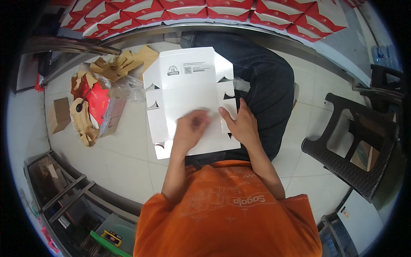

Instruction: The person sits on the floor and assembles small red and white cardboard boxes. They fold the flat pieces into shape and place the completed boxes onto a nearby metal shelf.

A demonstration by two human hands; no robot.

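Curled fingers of the left hand (pixel 192 132) are too blurred to tell any hold, while the right hand (pixel 243 125) is spread wide at the edge of 1 unfolded white carton (pixel 188 93) beneath them. Farther, red-and-white packages (pixel 227 15) form rows.

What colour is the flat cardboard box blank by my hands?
The flat cardboard box blank is white with grey print, clearest in head view.

Rows of red-and-white cartons (pixel 229 12) suggest a shop.
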